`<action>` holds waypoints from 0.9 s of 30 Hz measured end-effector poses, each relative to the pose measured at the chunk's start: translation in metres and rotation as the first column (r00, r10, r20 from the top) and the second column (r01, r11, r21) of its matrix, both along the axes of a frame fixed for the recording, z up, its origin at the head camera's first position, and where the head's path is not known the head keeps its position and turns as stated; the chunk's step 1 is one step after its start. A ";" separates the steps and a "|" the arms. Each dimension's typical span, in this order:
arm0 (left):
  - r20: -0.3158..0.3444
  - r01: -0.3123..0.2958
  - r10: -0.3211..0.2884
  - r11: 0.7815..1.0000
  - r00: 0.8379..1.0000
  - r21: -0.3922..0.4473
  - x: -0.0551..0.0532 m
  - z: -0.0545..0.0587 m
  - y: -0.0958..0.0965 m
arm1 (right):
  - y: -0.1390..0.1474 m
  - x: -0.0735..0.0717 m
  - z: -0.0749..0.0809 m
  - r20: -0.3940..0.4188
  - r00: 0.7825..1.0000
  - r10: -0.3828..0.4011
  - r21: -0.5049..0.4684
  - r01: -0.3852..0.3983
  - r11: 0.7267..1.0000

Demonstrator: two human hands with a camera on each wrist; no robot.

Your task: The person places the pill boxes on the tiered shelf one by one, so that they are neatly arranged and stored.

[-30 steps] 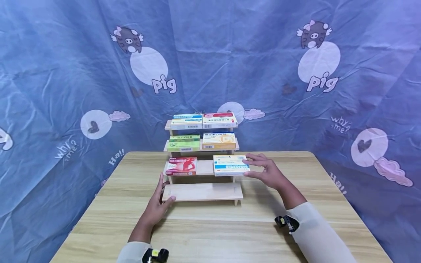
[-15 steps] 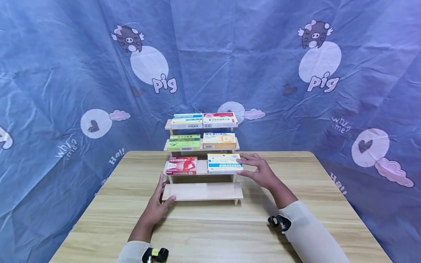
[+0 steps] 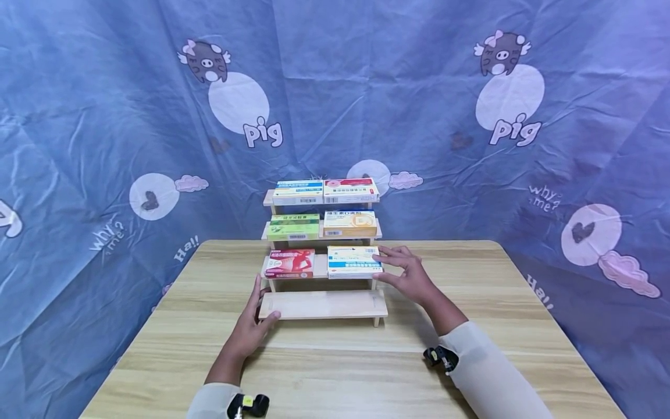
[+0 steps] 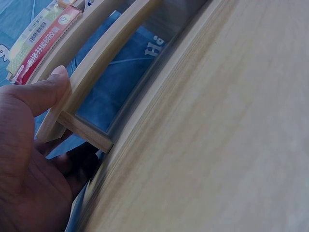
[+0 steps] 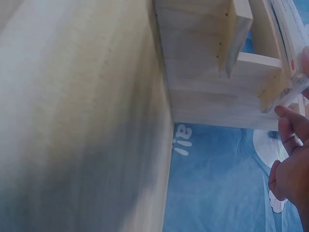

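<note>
A stepped wooden display rack stands on the table. My left hand grips the left end of its lowest shelf; in the left wrist view the thumb lies against the shelf's edge, fingers below. At the right end of the shelf above, my right hand holds a white-and-blue medicine box by its right side. The right wrist view shows only part of that box. A red medicine box lies left of it on the same shelf, a gap of bare wood between them.
Higher up are a green medicine box and an orange-and-white one. The top shelf bears a blue-and-white box and a red-and-white box. Behind the wooden table hangs a blue printed cloth.
My right hand has moved left with the white-and-blue medicine box, bringing it closer to the red box and over the shelf's right end. The left hand has stayed on the rack.
</note>
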State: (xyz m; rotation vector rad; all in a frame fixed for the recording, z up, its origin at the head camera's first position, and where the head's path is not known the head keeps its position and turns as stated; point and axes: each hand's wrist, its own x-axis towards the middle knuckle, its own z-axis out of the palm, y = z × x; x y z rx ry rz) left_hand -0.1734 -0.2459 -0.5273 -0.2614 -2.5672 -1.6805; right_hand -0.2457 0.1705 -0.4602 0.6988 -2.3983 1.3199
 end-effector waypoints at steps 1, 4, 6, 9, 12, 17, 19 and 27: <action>0.003 -0.002 0.002 1.000 1.000 0.002 0.000 0.000 0.000 | -0.001 0.000 0.000 -0.004 1.000 0.002 -0.003 -0.002 1.000; 0.013 0.000 0.000 1.000 1.000 0.007 -0.001 0.000 0.000 | -0.002 0.001 0.000 -0.013 1.000 0.002 -0.004 -0.002 1.000; 0.019 -0.002 0.002 1.000 1.000 0.010 -0.002 0.000 0.000 | -0.003 0.001 0.000 -0.016 1.000 0.000 -0.003 0.000 1.000; 0.022 -0.002 0.002 1.000 1.000 0.010 -0.002 0.001 0.000 | -0.004 0.002 -0.001 -0.014 1.000 -0.006 -0.001 0.006 1.000; 0.020 -0.004 0.003 1.000 1.000 0.010 -0.002 0.001 0.000 | -0.005 0.003 0.000 -0.014 1.000 -0.013 -0.002 0.013 1.000; 0.010 -0.003 0.003 1.000 1.000 0.007 -0.001 -0.001 -0.001 | -0.006 0.002 -0.002 -0.017 1.000 -0.017 -0.008 0.017 1.000; 0.008 0.001 -0.001 1.000 1.000 0.006 -0.001 -0.001 -0.001 | -0.007 0.002 -0.003 -0.018 1.000 -0.018 -0.010 0.018 1.000; 0.011 0.010 -0.010 1.000 1.000 0.013 0.000 0.001 -0.001 | -0.008 0.005 -0.002 -0.012 0.999 -0.042 0.005 0.042 0.999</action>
